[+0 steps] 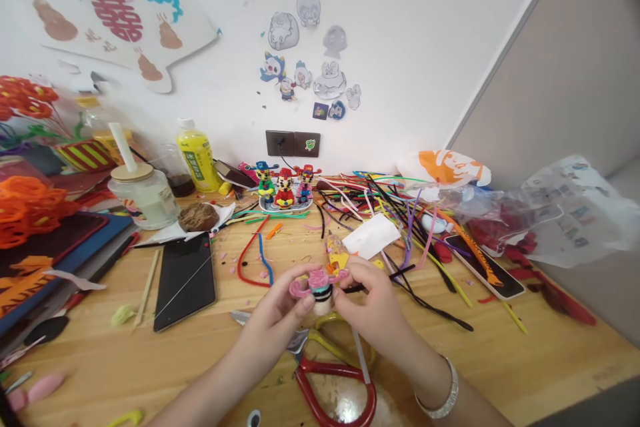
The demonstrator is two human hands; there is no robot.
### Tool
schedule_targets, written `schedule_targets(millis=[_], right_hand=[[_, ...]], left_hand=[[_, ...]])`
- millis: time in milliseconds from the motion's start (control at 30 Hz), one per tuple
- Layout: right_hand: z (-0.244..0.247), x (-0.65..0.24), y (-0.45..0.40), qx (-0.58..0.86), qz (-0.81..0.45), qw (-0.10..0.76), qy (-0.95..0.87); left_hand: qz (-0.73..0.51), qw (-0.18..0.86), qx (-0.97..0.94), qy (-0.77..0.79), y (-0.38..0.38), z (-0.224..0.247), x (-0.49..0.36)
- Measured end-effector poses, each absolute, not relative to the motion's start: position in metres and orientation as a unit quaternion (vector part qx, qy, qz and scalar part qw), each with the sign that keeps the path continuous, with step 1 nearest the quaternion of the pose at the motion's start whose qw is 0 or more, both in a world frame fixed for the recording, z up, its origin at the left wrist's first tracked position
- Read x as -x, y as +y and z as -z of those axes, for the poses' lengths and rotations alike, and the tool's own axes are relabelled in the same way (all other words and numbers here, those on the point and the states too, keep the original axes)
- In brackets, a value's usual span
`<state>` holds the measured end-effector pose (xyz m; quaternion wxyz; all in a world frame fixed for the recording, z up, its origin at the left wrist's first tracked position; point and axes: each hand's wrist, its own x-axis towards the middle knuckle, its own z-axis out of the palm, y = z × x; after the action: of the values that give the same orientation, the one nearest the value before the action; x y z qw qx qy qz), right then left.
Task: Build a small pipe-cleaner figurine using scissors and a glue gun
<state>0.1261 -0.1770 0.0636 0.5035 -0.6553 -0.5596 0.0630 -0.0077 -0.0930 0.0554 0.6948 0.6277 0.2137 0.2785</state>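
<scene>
Between my two hands is a small craft figure (321, 290) with a pink top, a turquoise and black striped band and a pale base. My left hand (283, 307) grips it from the left, thumb near the band. My right hand (373, 300) pinches at its right side, by the pink loop, and a black strip shows beside the fingers. A silver bracelet is on my right wrist. Below the hands lie scissors with red handles (336, 368) and a yellow-handled tool (320, 340), partly hidden by the hands.
A black tablet (186, 280) lies left, near a lidded glass jar (143, 197) and a yellow bottle (199, 157). Three colourful figurines (285, 188) stand at the back. Coloured pipe cleaners (410, 220), a white paper piece (371, 236) and a phone (485, 267) lie right.
</scene>
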Motion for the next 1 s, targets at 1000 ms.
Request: schedule_targets(millis=[1000], right_hand=[[-0.053,-0.118,-0.161,0.652,0.151,0.366,-0.647]], left_hand=[[-0.258,0.086,-0.933,0.234,-0.069,-0.061,0.017]])
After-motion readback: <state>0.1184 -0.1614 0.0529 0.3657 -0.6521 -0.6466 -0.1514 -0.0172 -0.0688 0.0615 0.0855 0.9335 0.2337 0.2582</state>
